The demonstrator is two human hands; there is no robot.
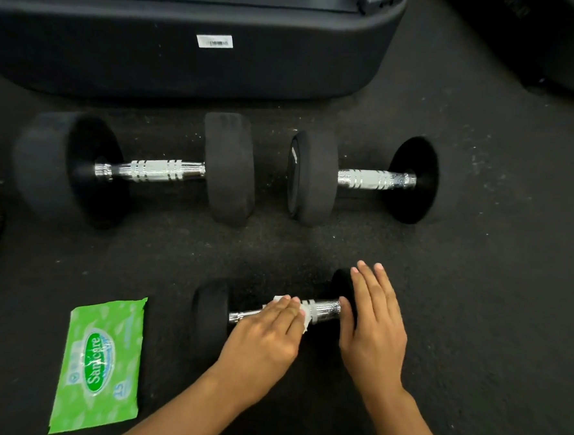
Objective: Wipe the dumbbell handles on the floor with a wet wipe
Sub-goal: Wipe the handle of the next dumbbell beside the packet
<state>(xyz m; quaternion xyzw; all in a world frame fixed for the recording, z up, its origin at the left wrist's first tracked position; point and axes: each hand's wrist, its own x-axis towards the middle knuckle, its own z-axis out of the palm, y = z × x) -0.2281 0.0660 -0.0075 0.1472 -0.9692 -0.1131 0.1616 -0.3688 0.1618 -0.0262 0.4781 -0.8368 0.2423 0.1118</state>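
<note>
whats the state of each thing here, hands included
near dumbbell: lying on floor, handle half covered by wipe
wet wipe: pressed on that handle
left hand: flat, pressing the wipe
right hand: open, resting on the right weight
left far dumbbell: on floor, untouched
right far dumbbell: on floor, untouched
wipes pack: flat on floor

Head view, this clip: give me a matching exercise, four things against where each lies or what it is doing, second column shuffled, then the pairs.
Things:
1. wet wipe
2. green wipe pack
3. right hand
4. largest dumbbell

Places or states:
A. flat on the floor, near left
B. far left, in front of the black machine base
C. pressed on the small dumbbell handle under the left hand
D. fingers straight, resting over the small dumbbell's right weight

Pairs: 1-C, 2-A, 3-D, 4-B
</note>
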